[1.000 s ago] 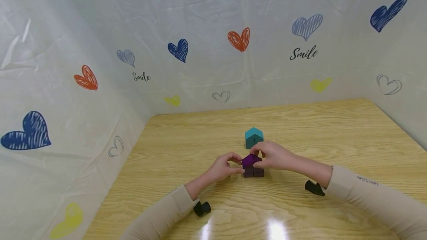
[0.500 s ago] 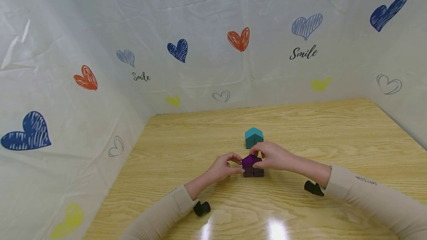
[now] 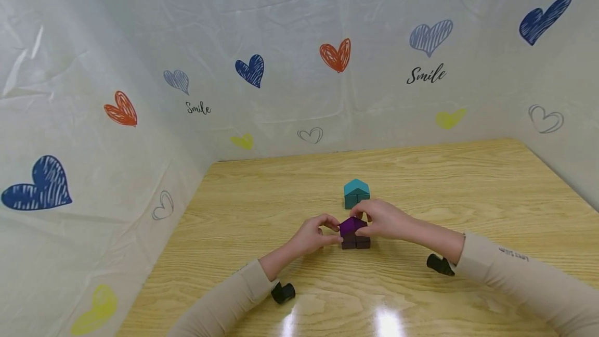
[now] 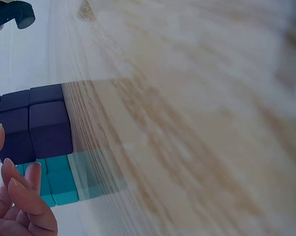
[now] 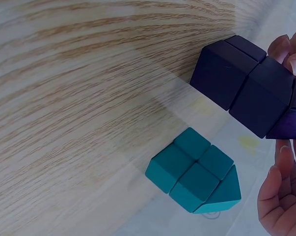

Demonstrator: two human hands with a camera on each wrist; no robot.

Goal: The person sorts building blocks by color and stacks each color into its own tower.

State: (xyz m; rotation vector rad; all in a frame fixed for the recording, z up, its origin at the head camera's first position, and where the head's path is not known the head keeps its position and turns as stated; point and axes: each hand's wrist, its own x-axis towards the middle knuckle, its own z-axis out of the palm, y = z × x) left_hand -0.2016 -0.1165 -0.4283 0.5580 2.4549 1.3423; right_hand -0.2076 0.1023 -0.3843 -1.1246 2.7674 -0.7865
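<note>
A small house-shaped stack of purple blocks stands mid-table, with a brighter purple roof block on top. My right hand holds the roof block's right side between thumb and bent fingers. From the left, my left hand has its thumb and fingertips around the stack's upper left side. Cubes with narrow seams show in the left wrist view as dark purple blocks. Just behind stands a similar house of teal blocks, also topped by a roof block. Fingers partly hide the purple roof's edges.
The wooden table extends around both stacks. A white sheet with printed hearts hangs behind and at the left. Black wrist cameras sit under both sleeves, close above the tabletop.
</note>
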